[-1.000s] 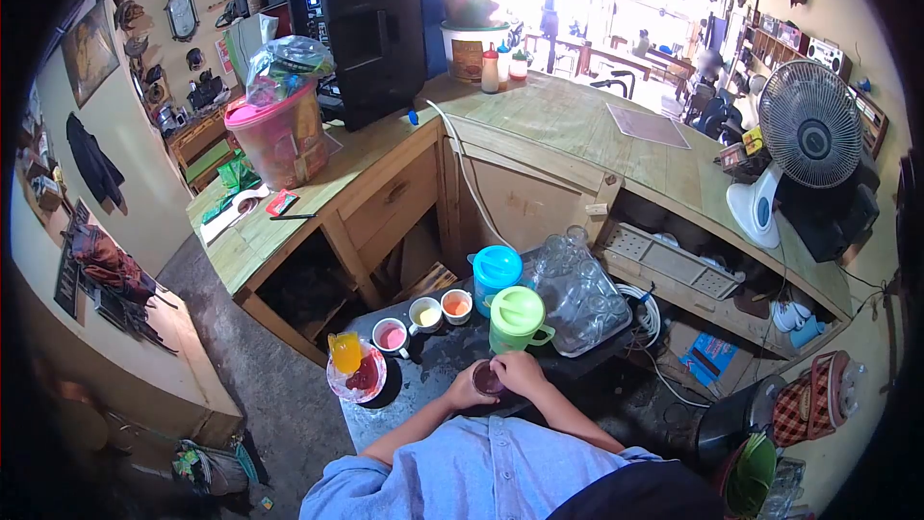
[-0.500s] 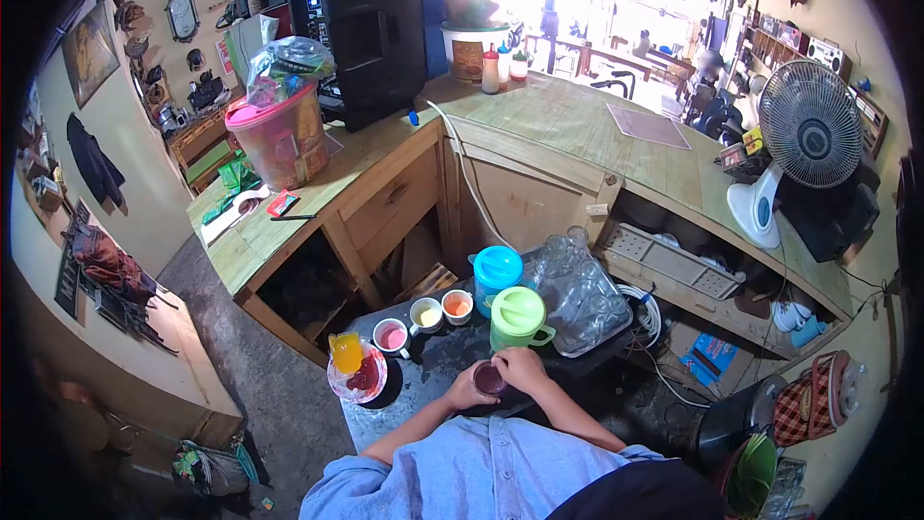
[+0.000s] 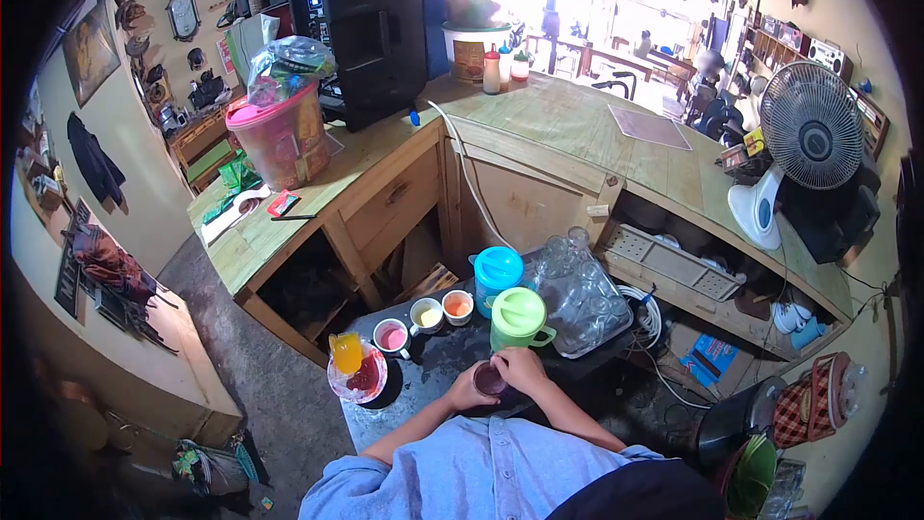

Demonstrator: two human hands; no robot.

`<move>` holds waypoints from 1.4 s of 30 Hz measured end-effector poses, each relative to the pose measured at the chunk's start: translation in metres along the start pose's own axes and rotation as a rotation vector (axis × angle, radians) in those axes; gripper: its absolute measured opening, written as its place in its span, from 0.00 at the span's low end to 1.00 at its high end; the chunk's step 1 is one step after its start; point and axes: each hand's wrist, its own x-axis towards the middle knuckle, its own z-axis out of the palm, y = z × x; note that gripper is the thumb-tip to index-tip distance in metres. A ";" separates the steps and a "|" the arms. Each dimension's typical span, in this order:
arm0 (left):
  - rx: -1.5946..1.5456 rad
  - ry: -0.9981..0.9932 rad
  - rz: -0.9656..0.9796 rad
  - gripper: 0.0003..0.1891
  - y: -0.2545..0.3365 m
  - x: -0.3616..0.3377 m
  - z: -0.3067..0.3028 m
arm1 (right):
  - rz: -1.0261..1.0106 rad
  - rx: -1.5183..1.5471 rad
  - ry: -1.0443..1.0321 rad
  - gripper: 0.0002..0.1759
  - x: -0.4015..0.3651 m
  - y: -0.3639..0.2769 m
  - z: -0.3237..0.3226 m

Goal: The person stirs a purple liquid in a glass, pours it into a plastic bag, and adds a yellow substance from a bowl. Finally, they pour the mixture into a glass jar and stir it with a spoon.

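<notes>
My left hand [image 3: 466, 391] is wrapped around a small cup [image 3: 490, 380] of dark purple-brown contents, close to my shirt front. Over the cup's rim, my right hand [image 3: 520, 367] is closed with its fingers together; whatever they pinch is too small to make out. Just beyond stands a green lidded pitcher [image 3: 518, 316], with a blue lidded pitcher [image 3: 498, 281] behind it. To the left are a cup with pink contents [image 3: 391, 336], one with pale yellow [image 3: 426, 315] and one with orange [image 3: 457, 305]. A bowl of red contents [image 3: 358, 380] has a yellow container [image 3: 346, 353] in it.
A metal tray of glassware [image 3: 580, 303] sits right of the pitchers on the dark table [image 3: 423, 376]. Beyond, a wooden counter [image 3: 539, 120] carries a black speaker [image 3: 358, 39], a pink-lidded bucket [image 3: 279, 140] and a fan [image 3: 810, 125]. A coiled white cable [image 3: 653, 318] hangs at the table's right.
</notes>
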 end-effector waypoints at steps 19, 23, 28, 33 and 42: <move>0.021 -0.024 -0.017 0.49 -0.004 0.000 -0.001 | 0.006 -0.002 -0.086 0.12 -0.003 0.001 0.001; 0.014 0.001 0.007 0.49 0.000 -0.001 -0.001 | -0.007 0.009 0.063 0.12 -0.006 -0.006 0.001; -0.039 0.005 -0.006 0.48 0.001 -0.001 0.001 | -0.021 0.066 0.015 0.13 -0.007 -0.002 0.004; 0.032 -0.006 -0.050 0.49 0.000 -0.001 0.000 | -0.033 -0.068 -0.029 0.13 -0.005 0.005 0.006; 0.042 -0.015 -0.032 0.49 -0.004 -0.001 0.000 | 0.008 0.001 -0.019 0.13 -0.005 0.003 0.005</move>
